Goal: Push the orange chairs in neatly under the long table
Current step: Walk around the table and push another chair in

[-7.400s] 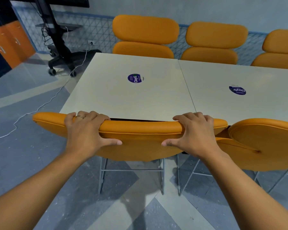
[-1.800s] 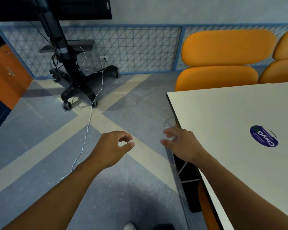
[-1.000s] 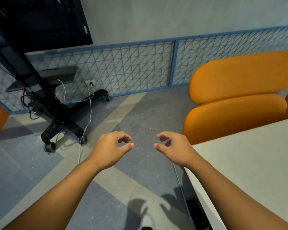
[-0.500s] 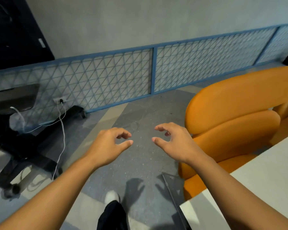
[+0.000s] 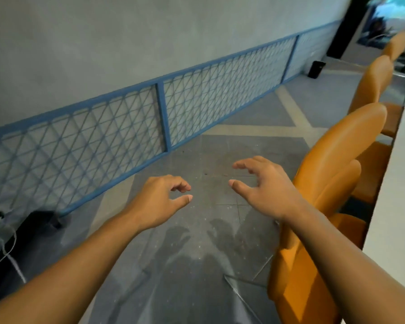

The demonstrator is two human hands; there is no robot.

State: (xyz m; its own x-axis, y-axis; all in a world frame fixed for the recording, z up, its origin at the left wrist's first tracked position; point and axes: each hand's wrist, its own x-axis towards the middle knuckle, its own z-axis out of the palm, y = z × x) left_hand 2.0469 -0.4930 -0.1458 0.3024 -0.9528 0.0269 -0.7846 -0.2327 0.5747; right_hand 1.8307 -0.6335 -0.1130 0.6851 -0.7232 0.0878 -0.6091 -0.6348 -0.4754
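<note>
A row of orange chairs runs along the right, beside the white long table (image 5: 400,206) at the frame's right edge. The nearest orange chair (image 5: 332,174) shows its padded back and seat, close to my right forearm. A second chair (image 5: 372,83) and a third chair (image 5: 396,44) stand farther back. My right hand (image 5: 264,185) hovers just left of the nearest chair's back, fingers spread and loosely curved, holding nothing. My left hand (image 5: 159,199) floats over the grey floor, fingers loosely curled, empty.
A blue lattice railing (image 5: 164,113) lines the grey wall on the left. A black wheeled stand base (image 5: 28,228) with a white cable sits at lower left. A small black bin (image 5: 316,69) stands far back. Grey floor lies between railing and chairs.
I have walked round the table's end and turned right, so the row of chairs on the far side now appears side-on. Both hands stay raised and empty; the right one nears the nearest chair.
</note>
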